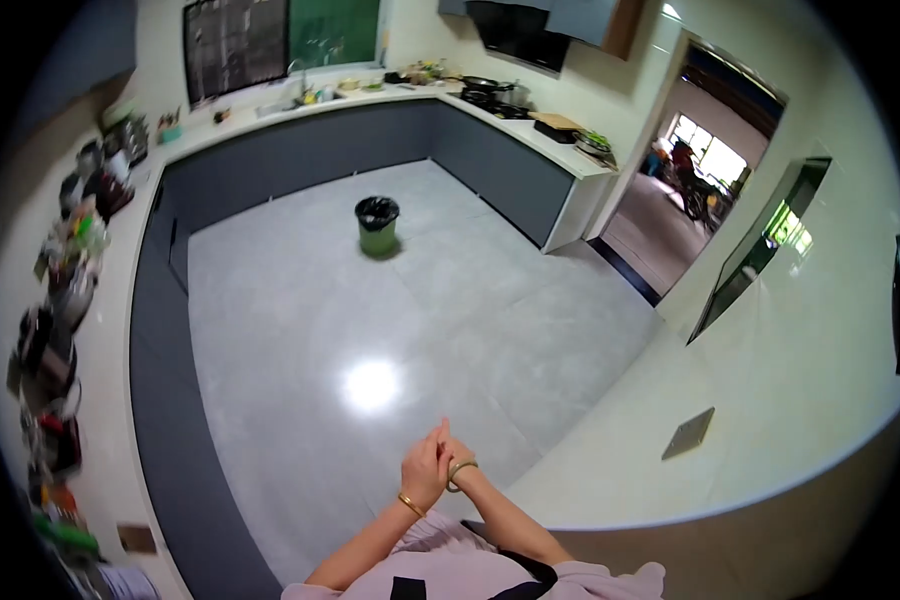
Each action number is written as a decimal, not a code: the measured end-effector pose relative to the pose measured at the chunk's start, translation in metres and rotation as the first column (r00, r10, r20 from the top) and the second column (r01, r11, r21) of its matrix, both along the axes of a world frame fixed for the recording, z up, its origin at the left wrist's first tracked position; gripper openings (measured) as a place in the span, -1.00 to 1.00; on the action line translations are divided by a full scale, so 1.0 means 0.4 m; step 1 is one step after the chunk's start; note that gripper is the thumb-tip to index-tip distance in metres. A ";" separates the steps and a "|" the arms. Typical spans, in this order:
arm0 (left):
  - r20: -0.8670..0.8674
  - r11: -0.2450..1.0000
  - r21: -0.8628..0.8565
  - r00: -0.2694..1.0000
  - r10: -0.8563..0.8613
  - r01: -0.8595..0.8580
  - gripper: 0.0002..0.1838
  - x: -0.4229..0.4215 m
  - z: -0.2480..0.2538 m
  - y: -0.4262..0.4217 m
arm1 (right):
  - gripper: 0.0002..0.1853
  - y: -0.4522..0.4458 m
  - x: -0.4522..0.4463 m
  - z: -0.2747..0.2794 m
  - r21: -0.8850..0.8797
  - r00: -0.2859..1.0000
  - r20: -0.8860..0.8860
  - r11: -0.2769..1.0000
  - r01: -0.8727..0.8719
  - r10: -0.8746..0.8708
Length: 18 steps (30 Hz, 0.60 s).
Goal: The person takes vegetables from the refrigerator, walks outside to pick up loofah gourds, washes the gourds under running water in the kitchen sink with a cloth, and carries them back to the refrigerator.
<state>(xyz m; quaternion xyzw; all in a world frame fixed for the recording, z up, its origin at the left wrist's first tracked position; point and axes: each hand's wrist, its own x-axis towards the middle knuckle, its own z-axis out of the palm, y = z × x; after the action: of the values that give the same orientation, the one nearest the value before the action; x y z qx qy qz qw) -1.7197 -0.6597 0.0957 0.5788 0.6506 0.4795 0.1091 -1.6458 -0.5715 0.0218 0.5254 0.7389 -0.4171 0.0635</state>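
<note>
My left hand (425, 472), with a gold bracelet at the wrist, is clasped together with my right hand (457, 456) in front of my body. A pale green bangle (457, 474) circles my right wrist. The fingers of both hands are closed against each other, and one fingertip points forward. Between the palms the view is hidden, and no object shows in either hand. Both hands are held above the grey tiled floor (300, 300), apart from the counters and everything on them.
A green bin (377, 232) with a black liner stands on the floor ahead. Cluttered counter (110, 400) runs along the left; a sink (282, 104) and stove (490, 104) lie at the back. At right are a doorway (660, 215) and a tiled wall (770, 390).
</note>
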 end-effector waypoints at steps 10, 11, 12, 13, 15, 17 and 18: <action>-0.047 0.996 0.027 0.995 -0.083 0.084 -0.57 -0.116 0.085 0.471 | -0.33 0.430 -0.106 0.149 -0.020 0.964 -0.134 0.973 0.230 -0.230; -0.074 0.992 0.028 0.990 -0.122 0.124 -0.58 -0.110 0.074 0.512 | -0.32 0.464 -0.102 0.154 -0.010 0.971 -0.107 0.976 0.216 -0.216; -0.102 0.987 0.025 0.983 -0.153 0.156 -0.59 -0.108 0.061 0.552 | -0.31 0.495 -0.098 0.167 -0.002 0.976 -0.081 0.980 0.201 -0.201; -0.087 0.976 0.085 0.978 -0.192 0.199 -0.58 -0.103 0.051 0.602 | -0.43 0.524 -0.100 0.183 0.065 0.946 -0.092 0.946 0.318 -0.312; -0.061 0.974 0.082 0.976 -0.208 0.213 -0.59 -0.099 0.039 0.712 | -0.40 0.626 -0.079 0.129 0.154 0.910 -0.113 0.897 0.414 -0.400; -0.056 0.964 0.103 0.969 -0.240 0.245 -0.58 -0.086 0.016 0.830 | -0.40 0.748 -0.031 0.054 0.101 0.905 -0.162 0.905 0.412 -0.394; -0.047 0.967 0.102 0.972 -0.229 0.233 -0.58 -0.074 0.011 0.887 | -0.39 0.806 -0.020 0.066 0.024 0.888 -0.209 0.906 0.423 -0.409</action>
<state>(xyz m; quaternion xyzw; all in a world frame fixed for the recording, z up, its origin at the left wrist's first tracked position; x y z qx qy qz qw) -1.7492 -0.3049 0.1002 0.6638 0.5538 0.4877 0.1219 -1.6538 -0.2493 0.0480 0.6288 0.6258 -0.4456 -0.1198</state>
